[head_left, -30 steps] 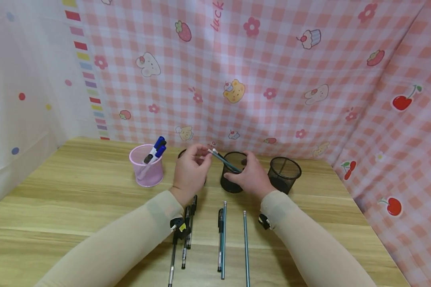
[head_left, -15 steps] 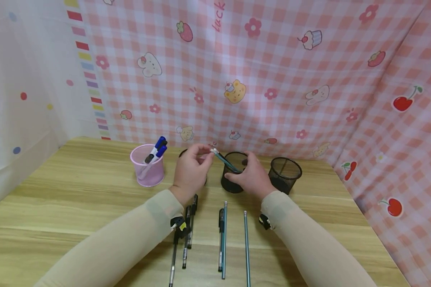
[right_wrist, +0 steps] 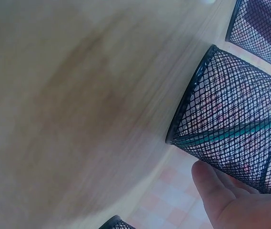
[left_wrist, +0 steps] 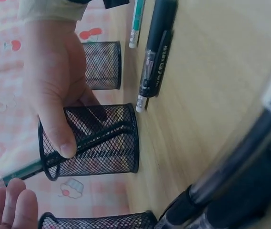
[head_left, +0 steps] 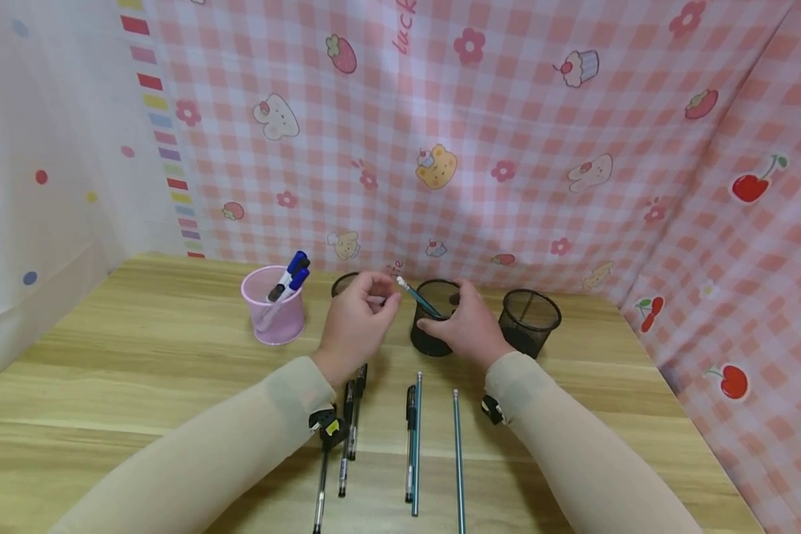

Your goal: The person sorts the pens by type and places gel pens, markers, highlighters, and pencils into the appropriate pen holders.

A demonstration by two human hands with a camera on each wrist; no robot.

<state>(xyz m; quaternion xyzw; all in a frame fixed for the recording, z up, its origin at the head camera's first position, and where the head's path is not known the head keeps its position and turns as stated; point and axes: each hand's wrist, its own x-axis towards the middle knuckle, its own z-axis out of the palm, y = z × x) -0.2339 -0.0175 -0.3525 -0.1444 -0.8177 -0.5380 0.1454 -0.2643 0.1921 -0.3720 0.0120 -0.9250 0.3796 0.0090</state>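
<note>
In the head view, my right hand (head_left: pixel 466 326) grips the middle black mesh pen cup (head_left: pixel 430 343) by its sides, thumb on the near wall. Teal pencils (head_left: pixel 419 300) with white eraser ends lean in that cup, tips up toward the left. My left hand (head_left: pixel 359 315) is just left of their eraser ends, with relaxed fingers and nothing held. In the left wrist view its fingertips (left_wrist: pixel 17 202) lie beside the pencil ends. Through the mesh in the right wrist view, a teal pencil (right_wrist: pixel 235 131) slants down to the cup's bottom.
A pink cup (head_left: pixel 277 326) with several blue- and black-capped markers stands at left. Another black mesh cup (head_left: pixel 344 282) is partly hidden behind my left hand; one more mesh cup (head_left: pixel 529 326) stands at right. Black pens (head_left: pixel 344 445) and teal pencils (head_left: pixel 458 460) lie in front.
My left fingers have come off the pencil ends and moved slightly left and apart from them. The pencils now rest leaning in the cup. My right hand keeps its grip.
</note>
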